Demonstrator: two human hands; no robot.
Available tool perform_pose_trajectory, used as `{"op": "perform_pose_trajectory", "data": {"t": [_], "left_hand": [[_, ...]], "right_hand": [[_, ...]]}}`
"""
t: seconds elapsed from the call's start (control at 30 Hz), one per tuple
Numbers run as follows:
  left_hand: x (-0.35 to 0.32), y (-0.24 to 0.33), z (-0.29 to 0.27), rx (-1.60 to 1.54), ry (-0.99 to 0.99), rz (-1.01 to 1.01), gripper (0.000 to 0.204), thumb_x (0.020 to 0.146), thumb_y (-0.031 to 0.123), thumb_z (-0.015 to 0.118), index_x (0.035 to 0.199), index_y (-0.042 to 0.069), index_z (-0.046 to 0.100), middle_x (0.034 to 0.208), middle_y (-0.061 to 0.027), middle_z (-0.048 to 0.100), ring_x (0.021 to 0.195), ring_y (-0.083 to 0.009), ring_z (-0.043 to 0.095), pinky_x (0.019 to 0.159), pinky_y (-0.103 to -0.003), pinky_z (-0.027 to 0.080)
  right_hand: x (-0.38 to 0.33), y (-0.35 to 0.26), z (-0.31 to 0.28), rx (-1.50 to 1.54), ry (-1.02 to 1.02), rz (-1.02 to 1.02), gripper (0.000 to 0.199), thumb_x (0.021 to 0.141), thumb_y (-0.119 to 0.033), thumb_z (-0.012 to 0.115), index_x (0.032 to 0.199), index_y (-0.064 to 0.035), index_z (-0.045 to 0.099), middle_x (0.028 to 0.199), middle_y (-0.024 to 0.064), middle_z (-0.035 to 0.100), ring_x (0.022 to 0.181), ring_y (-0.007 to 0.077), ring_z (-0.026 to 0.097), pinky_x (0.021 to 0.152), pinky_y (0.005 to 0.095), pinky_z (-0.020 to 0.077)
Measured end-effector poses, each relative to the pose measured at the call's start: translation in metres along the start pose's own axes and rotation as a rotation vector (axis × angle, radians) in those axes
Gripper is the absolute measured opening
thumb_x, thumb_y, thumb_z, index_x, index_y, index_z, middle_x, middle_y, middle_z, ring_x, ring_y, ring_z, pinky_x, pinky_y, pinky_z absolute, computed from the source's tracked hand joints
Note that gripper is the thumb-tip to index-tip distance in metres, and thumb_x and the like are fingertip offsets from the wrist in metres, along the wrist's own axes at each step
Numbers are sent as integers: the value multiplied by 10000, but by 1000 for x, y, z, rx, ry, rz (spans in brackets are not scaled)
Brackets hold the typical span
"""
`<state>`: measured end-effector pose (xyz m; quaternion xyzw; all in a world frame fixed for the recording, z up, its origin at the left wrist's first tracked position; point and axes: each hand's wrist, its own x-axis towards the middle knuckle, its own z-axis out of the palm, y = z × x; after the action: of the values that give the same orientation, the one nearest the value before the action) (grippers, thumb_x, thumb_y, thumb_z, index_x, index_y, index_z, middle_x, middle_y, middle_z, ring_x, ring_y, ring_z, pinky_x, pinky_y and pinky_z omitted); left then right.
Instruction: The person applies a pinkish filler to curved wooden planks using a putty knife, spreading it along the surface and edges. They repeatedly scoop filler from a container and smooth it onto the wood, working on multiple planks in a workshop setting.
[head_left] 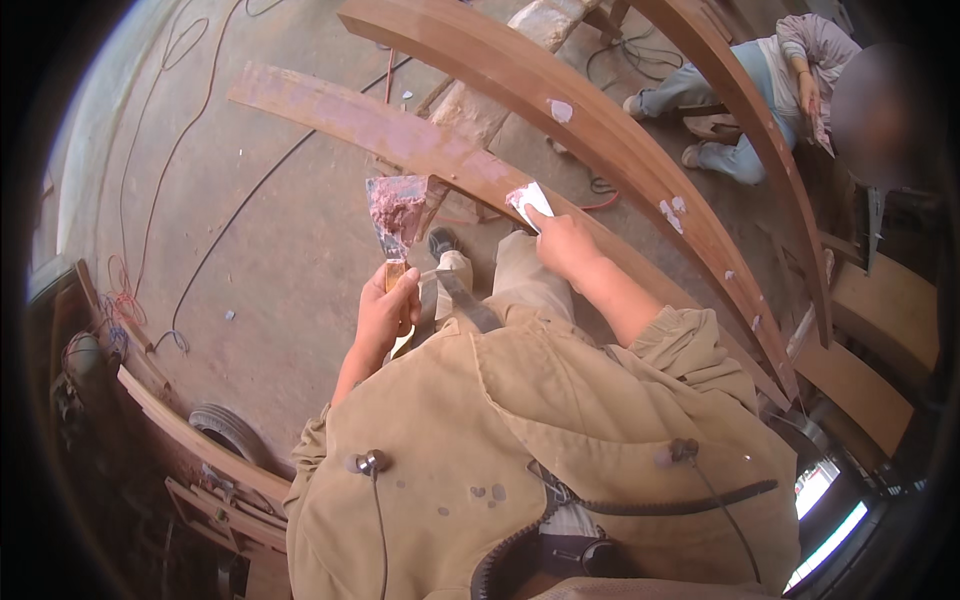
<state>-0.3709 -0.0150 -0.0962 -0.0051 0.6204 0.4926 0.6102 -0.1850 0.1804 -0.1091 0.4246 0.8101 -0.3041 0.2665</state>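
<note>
- With the worker's chest as the clock's centre, the left hand (390, 302) is sitting between 10 and 11, its grip wrapping the handle of a broad putty knife (397, 218) that is carrying a heap of pink paste (399, 207).
- At 12 o'clock, the right hand (565, 245) is pinching a white scraper (538, 203), its grip narrow; the pink-smeared edge is appearing to meet the wood.
- The curved beam (455, 160) is lying beyond both hands, running from 11 round to 3, pink film coating much of its 11 o'clock end.
- Clean work here is likely depending on a low scraper angle, even finger pressure and strokes following the curve; small dabs would be leaving fewer ridges.
- The loaded knife is best staying level and near the scraper, since a tilting blade could be shedding paste onto the floor (270, 300).
- Just past it, a second curved beam (610, 130) is showing scattered pale patches (561, 111), probably wanting the same flat, light scraping.
- Toward 1 o'clock, a co-worker (750, 110) is sitting beyond a third beam (745, 95); at 9, a tyre (228, 430) is resting.
</note>
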Motion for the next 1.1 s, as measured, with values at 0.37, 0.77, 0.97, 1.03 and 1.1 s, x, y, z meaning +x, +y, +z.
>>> {"op": "perform_pose_trajectory", "data": {"t": [0.37, 0.77, 0.97, 1.03, 1.1], "left_hand": [[5, 9, 7, 23, -3, 12, 171, 857, 212, 575, 811, 73, 487, 572, -15, 494, 423, -95, 454, 383, -213, 311], [16, 12, 10, 63, -10, 6, 162, 855, 202, 575, 816, 70, 490, 577, -19, 500, 422, -101, 459, 375, -218, 318], [19, 12, 10, 67, 3, 9, 164, 853, 199, 579, 809, 71, 487, 576, -21, 498, 415, -103, 453, 371, -218, 320], [20, 11, 9, 62, 2, 6, 166, 852, 199, 582, 803, 73, 484, 574, -21, 497, 414, -102, 451, 371, -218, 320], [19, 13, 11, 46, -3, 8, 171, 850, 199, 584, 796, 76, 481, 572, -21, 497, 413, -100, 449, 373, -217, 319]], "right_hand": [[-5, 3, 14, 60, -41, 10, 442, 789, -58, 433, 1211, -147, 528, 943, 238, 606, 899, 390, 585, 785, 459, 467], [-15, 29, 29, 130, 54, 2, 533, 762, -54, 440, 1282, -164, 470, 838, 239, 615, 805, 413, 592, 727, 473, 473], [0, 17, 17, 298, 110, 59, 519, 751, -58, 442, 1258, -157, 494, 877, 230, 619, 816, 410, 595, 739, 473, 471], [-11, 6, 19, 219, 46, 103, 496, 745, -53, 437, 1222, -147, 531, 904, 225, 620, 833, 406, 594, 759, 458, 470], [-19, 4, 14, 201, -11, 53, 492, 746, -49, 434, 1220, -144, 528, 901, 227, 620, 840, 402, 597, 757, 462, 472]]}}
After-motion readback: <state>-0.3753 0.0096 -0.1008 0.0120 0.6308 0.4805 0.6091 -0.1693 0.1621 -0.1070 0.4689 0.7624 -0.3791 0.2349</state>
